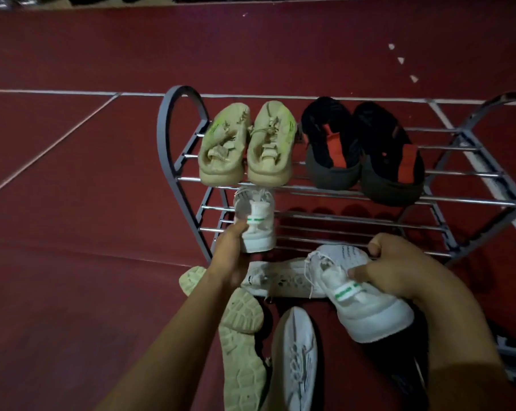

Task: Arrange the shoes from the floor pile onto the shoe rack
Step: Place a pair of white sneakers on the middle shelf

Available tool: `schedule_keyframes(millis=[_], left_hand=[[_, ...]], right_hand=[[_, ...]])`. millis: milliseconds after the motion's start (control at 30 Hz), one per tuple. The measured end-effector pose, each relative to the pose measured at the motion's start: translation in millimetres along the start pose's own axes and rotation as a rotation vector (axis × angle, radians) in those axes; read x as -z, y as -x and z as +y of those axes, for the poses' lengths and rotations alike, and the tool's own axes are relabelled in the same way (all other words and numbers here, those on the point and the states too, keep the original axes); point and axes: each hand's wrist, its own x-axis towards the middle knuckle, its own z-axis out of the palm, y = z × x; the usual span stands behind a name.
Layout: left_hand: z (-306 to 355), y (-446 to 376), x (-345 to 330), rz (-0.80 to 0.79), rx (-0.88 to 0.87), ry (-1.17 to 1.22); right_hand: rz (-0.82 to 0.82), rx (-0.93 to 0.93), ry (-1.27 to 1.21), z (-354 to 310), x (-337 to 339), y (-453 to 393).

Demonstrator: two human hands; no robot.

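One white shoe [258, 223] sits on the shoe rack's [339, 191] lower shelf, toe pointing away, heel pinched by the left hand [231, 256]. The right hand [399, 268] grips its mate [366, 295] above the floor pile, toe angled up-left.

My left hand [233, 256] hides one side of the white shoe [255, 221] on the lower shelf. At right the rack [473, 149] runs off the frame. The beige sole [242, 351] is cut by the bottom edge. Dark things along the top edge are too dim to tell.
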Motion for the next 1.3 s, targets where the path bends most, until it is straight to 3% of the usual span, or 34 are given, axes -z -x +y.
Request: schedule_keyframes(millis=[100,167,300,367,467,533,667,733,800,900,967,1100,1200,1300], left_hand=[[6,-19,7,0.046,-0.045,0.109],[7,-32,9,0.161,-0.120,0.136],[-15,-46,4,0.412,-0.235,0.053],[-26,-40,-6,0.481,-0.294,0.003],[-25,-34,-12,0.506,-0.396,-0.084],[-26,-28,-11,0.504,-0.442,-0.223],[-41,-11,-1,0.436,-0.580,-0.322],[-50,-11,7,0.404,-0.657,-0.498],[-55,-16,15,0.382,-0.704,-0.663],[-51,-28,32,0.396,-0.737,-0.660],[-40,-33,43,0.477,-0.719,-0.664],[-24,-32,53,0.559,-0.708,-0.741],[-28,-25,58,0.597,-0.723,-0.867],[-24,-26,57,0.592,-0.636,-0.770]], right_hand=[[-0.038,-0.030,0.131,-10,11,5],[0.007,0.043,0.140,-21,18,9],[0.264,0.177,-0.217,-53,-17,-22],[0.341,0.144,-0.430,-62,-52,-52],[0.430,0.110,-0.509,-63,-84,-88],[0.370,0.071,-0.384,-54,-87,-99],[-0.006,0.054,0.037,-38,-85,-92],[-0.041,0.093,0.166,-40,-91,-83],[0.147,0.119,0.125,-41,-103,-84],[0.443,0.133,-0.226,-55,-122,-89],[0.448,0.199,-0.313,-73,-131,-92],[0.266,0.293,-0.274,-94,-150,-102],[0.394,0.192,-0.351,-91,-160,-96],[0.544,0.116,-0.385,-87,-172,-86]])
